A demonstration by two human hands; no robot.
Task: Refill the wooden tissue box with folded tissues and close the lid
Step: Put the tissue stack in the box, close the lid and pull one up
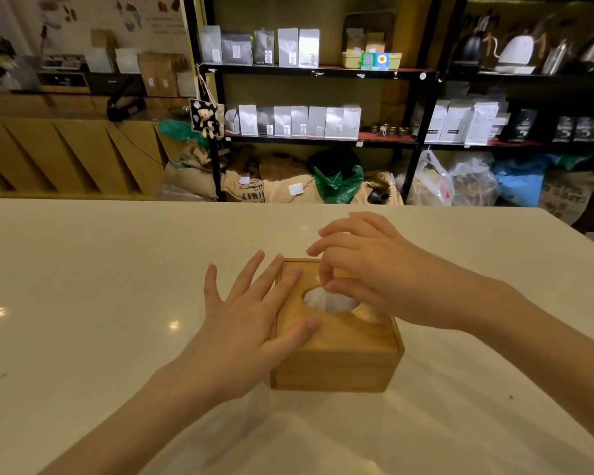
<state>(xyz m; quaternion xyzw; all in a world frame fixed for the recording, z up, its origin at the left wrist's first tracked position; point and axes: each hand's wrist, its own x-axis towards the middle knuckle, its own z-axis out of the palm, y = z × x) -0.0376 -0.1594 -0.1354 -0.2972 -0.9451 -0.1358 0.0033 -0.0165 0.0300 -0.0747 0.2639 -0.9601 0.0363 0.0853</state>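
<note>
The wooden tissue box [336,368] stands on the white table, its lid [350,334] lying flat on top. White tissue [324,299] shows through the oval hole in the lid. My left hand [251,323] lies with straight fingers on the lid's left side, thumb near the front edge. My right hand [364,269] hovers over the hole, its thumb and forefinger pinching the tip of the tissue.
The white table [100,275] spreads wide to the left and in front of the box. Behind its far edge stand black shelves [323,72] with coffee bags and kettles, sacks on the floor, and a wooden counter [66,156] at the left.
</note>
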